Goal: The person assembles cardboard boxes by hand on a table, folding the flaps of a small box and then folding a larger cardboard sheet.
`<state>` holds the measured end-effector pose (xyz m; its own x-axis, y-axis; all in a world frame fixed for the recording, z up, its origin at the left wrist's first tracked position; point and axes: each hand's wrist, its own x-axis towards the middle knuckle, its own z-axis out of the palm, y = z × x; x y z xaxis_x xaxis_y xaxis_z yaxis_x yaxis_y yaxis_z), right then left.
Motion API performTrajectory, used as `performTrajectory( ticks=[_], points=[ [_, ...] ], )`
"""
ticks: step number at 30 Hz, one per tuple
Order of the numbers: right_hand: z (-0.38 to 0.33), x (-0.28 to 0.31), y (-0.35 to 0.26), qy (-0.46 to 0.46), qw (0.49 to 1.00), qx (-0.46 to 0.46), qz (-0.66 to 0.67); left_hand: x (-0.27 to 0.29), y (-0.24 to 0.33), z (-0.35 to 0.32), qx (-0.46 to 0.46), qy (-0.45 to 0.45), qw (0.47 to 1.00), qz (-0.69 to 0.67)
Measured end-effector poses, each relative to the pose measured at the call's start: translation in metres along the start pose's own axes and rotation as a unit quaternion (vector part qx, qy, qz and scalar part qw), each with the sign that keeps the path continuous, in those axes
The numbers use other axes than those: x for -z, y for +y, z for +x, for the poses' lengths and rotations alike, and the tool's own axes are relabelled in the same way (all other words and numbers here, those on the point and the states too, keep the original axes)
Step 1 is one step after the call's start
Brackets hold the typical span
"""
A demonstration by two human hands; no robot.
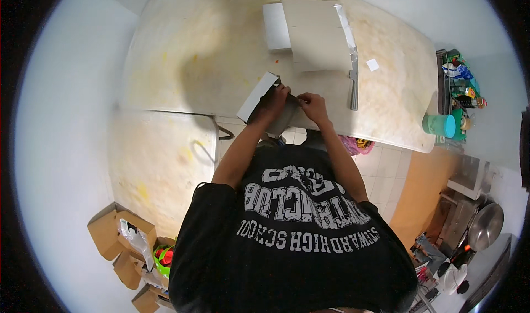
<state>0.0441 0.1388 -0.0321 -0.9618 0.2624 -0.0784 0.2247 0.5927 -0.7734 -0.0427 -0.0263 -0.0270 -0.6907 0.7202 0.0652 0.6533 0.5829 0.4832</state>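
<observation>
At the near table edge stands a partly folded carton (258, 96), white outside and grey-brown inside. My left hand (274, 103) reaches across its inner side, fingers bent over its far end and closed on it. A grey flap (284, 118) of the carton hangs toward my lap. To the right, my right hand (313, 107) is closed in a pinch at this flap's upper corner. Beyond my hands lie a flat grey cardboard sheet (317, 40) and a white panel (276, 27) partly under it. Beside the sheet rests a long, narrow grey tool (354, 89), its kind unclear.
A small white square (372, 64) lies on the large table (397, 103). A turquoise-lidded container (440, 126) stands at its right edge. A lower table (160, 158) adjoins on the left, with open cardboard boxes (118, 233) nearby. A pink basket (358, 145) sits below the table edge.
</observation>
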Motion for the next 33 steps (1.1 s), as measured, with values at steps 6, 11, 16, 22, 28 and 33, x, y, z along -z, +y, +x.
performTrajectory(
  ticks=[6, 11, 16, 22, 28, 33],
  points=[
    [0.014, 0.006, 0.003, -0.053, 0.998, -0.013, 0.021, -0.012, -0.014, 0.011, 0.078, -0.028, 0.995, -0.059],
    [0.025, 0.014, 0.010, -0.093, 0.982, -0.120, 0.111, -0.001, -0.009, 0.027, 0.098, -0.119, 0.986, -0.058],
    [0.027, 0.017, -0.002, -0.113, 0.972, -0.167, 0.122, -0.008, -0.017, 0.031, 0.099, -0.124, 0.987, -0.037],
    [0.026, 0.011, 0.008, -0.138, 0.970, -0.132, 0.149, -0.003, -0.010, 0.023, 0.106, -0.103, 0.988, -0.052],
    [0.013, -0.001, -0.011, -0.068, 0.994, 0.058, -0.067, 0.008, -0.010, 0.011, 0.061, -0.070, 0.995, -0.024],
    [0.007, -0.003, -0.020, -0.041, 0.996, 0.046, -0.063, -0.001, -0.023, 0.001, -0.018, -0.016, 0.999, -0.033]
  ],
)
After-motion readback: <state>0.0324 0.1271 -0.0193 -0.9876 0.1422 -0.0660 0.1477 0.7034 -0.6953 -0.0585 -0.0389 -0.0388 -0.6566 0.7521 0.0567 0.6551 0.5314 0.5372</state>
